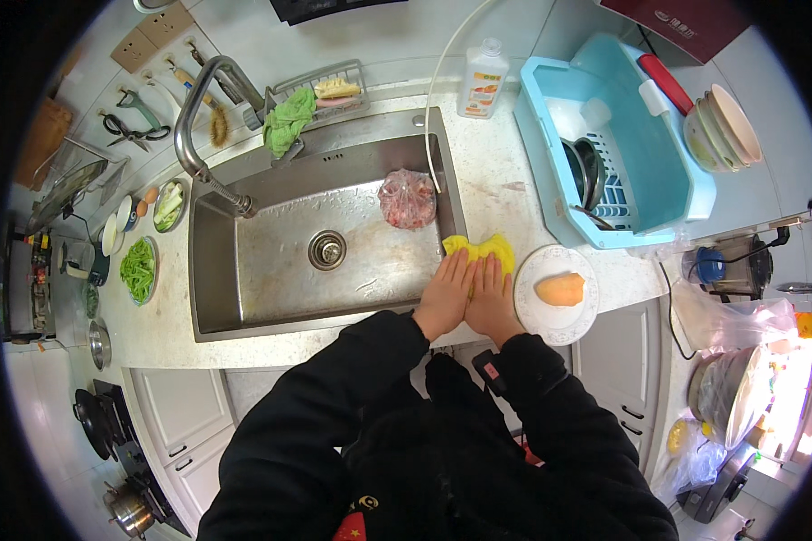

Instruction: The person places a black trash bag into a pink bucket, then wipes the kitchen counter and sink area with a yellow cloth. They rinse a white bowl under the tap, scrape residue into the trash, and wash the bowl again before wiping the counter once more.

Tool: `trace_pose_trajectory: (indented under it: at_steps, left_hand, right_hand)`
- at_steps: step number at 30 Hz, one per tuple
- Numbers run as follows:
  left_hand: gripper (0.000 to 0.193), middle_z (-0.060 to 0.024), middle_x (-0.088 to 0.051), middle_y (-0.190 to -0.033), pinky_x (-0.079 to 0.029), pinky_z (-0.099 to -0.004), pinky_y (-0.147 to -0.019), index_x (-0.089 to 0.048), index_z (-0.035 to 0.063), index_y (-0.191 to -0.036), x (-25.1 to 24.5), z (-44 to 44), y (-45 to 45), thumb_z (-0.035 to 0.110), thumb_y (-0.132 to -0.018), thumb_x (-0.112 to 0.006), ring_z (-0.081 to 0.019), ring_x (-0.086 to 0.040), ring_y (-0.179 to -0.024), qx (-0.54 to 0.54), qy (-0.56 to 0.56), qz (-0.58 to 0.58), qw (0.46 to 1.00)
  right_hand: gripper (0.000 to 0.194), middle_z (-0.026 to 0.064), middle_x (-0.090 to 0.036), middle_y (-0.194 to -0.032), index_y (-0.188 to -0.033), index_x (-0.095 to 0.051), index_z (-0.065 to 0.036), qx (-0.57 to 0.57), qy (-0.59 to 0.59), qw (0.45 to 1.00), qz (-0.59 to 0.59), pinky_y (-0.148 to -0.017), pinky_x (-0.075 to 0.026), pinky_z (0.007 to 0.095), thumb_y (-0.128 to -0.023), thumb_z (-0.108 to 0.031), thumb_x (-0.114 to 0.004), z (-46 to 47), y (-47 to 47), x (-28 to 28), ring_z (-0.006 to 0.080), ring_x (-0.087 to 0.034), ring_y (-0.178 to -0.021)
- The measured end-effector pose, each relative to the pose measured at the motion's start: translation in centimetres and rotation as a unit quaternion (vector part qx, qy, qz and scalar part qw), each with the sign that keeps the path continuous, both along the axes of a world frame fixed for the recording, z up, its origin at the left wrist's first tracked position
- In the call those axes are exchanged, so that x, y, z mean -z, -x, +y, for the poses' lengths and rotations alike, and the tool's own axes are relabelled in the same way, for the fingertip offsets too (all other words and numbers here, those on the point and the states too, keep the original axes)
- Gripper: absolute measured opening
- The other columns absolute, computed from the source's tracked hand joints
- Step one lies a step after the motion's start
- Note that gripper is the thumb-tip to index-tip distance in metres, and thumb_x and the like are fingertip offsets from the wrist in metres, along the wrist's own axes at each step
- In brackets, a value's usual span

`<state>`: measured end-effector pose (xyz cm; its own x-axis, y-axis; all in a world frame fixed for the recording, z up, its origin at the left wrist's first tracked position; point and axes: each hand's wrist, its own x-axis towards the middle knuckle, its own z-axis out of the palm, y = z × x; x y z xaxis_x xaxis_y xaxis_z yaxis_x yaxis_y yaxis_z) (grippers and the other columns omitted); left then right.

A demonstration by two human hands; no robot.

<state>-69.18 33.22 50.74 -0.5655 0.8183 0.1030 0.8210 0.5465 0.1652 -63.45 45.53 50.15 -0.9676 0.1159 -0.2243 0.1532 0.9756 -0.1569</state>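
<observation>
Both my hands lie side by side, palms down, on a yellow cloth (498,247) on the counter, just right of the sink. My left hand (449,292) is at the sink's edge, fingers extended over the cloth's left part. Close against it, my right hand (492,297) presses on the cloth's right part. A white plate (555,330) with a peeled orange piece of vegetable or fruit (560,289) stands right of my right hand. In the steel sink (284,284) a plastic bag of raw meat (407,199) rests near the right wall.
A curved faucet (188,128) arches over the sink's left side. Behind it a green cloth (289,120) hangs by a rack. A white bottle (483,81) and a light-blue dish rack (548,176) with dishes stand behind the plate. Plates of cut green vegetables (138,269) sit left of the sink.
</observation>
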Motion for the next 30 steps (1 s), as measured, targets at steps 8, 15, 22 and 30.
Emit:
trace_pose_trajectory:
  at_steps: [8, 15, 22, 30]
  left_hand:
    - [0.064, -0.0287, -0.029, -0.146, -0.015, -0.0461, -0.115, -0.035, -0.0045, -0.139, 0.6, 0.4, 2.0, 0.025, -0.084, -0.05, -0.0384, -0.027, -0.138, -0.001, -0.02, -0.018, 1.0]
    - [0.068, -0.0303, -0.035, -0.14, -0.019, -0.0479, -0.113, -0.035, -0.0053, -0.139, 0.5, 1.3, 5.9, 0.026, -0.081, -0.054, -0.0404, -0.031, -0.134, -0.018, -0.052, 0.032, 0.998]
    - [0.062, -0.0274, -0.037, -0.141, -0.019, -0.0489, -0.111, -0.035, -0.0026, -0.14, 1.6, 2.8, 8.7, 0.024, -0.085, -0.05, -0.0364, -0.031, -0.135, -0.058, -0.004, 0.076, 0.995]
    - [0.052, -0.0238, -0.04, -0.14, -0.021, -0.0462, -0.113, -0.045, -0.0004, -0.134, 0.7, 2.4, 5.4, 0.024, -0.088, -0.047, -0.0355, -0.038, -0.131, -0.056, 0.022, 0.066, 0.996]
  right_hand:
    - [0.07, 0.0216, -0.005, -0.156, -0.149, -0.012, 0.0, 0.062, 0.076, 0.994, -0.042, -0.113, 0.0, 0.0549, -0.092, -0.033, -0.036, -0.1, 2.5, -0.4, 0.0355, -0.002, -0.145]
    - [0.077, 0.0232, -0.005, -0.156, -0.149, -0.014, -0.001, 0.028, 0.01, 0.998, -0.052, -0.11, -0.004, 0.0618, -0.088, -0.038, -0.042, 1.0, 6.9, 0.5, 0.039, -0.001, -0.144]
    - [0.072, 0.0226, -0.015, -0.154, -0.147, -0.024, -0.002, -0.01, -0.019, 0.998, 0.054, -0.108, -0.012, 0.0631, -0.088, -0.037, -0.042, 2.8, 10.4, 3.1, 0.0374, -0.011, -0.143]
    - [0.078, 0.024, -0.016, -0.153, -0.147, -0.02, 0.002, -0.048, 0.023, 0.998, 0.026, -0.111, -0.012, 0.0569, -0.084, -0.035, -0.048, 2.9, 6.4, 1.2, 0.0379, -0.01, -0.143]
